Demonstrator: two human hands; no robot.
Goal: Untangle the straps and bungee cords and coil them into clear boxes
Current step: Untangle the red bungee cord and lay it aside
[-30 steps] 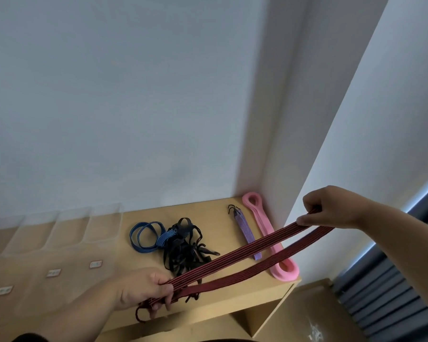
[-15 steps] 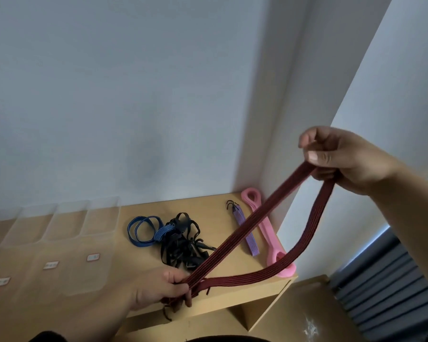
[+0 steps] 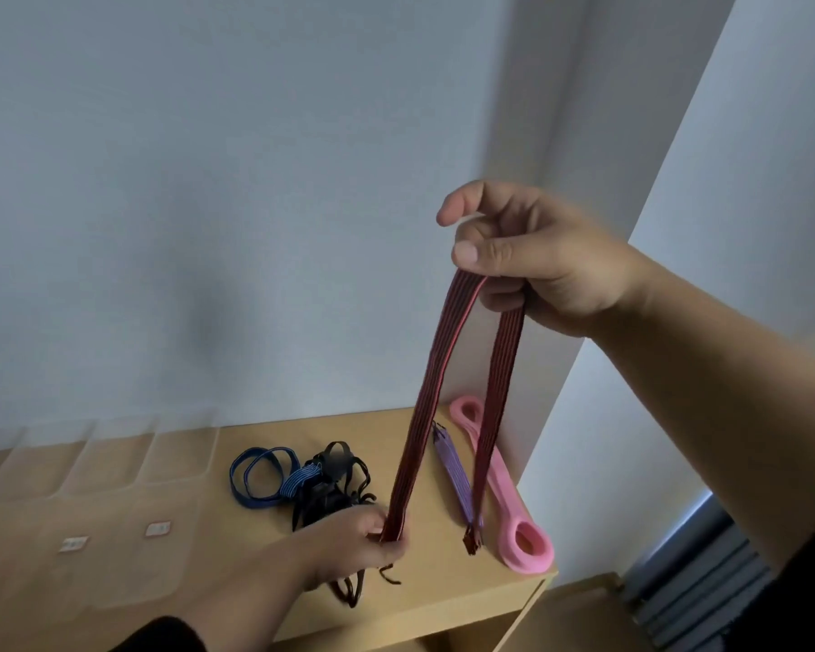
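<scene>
A: Holding the red bungee cord (image 3: 448, 369) up high was the right hand (image 3: 542, 261); the cord was folded over its curled fingers (image 3: 478, 251), thumb pressed on top, and two runs hung down from it.

B: Left hand (image 3: 363, 541)?

A: Low over the bench (image 3: 443, 600), fingers closed round the bottom of the left run. A dark hook (image 3: 389, 576) poked out below the fist. The right run hung free, its end (image 3: 472, 541) dangling just above the bench between the purple cord (image 3: 455, 477) and the pink band (image 3: 514, 524).

B: Other items logged?

A: Purple cord lay flat, just beside the pink band, which ran along the bench's right edge by the wall. Black strap tangle (image 3: 332, 487) sat mid-bench, partly behind the left hand, touching a blue cord (image 3: 262, 477) looped on its left. Whether the two were knotted together could not be told.

B: Boxes?

A: Clear boxes (image 3: 114, 463) stood in a row at the left of the bench, small white labels (image 3: 157, 528) on the fronts. Contents could not be made out through the glare
</scene>
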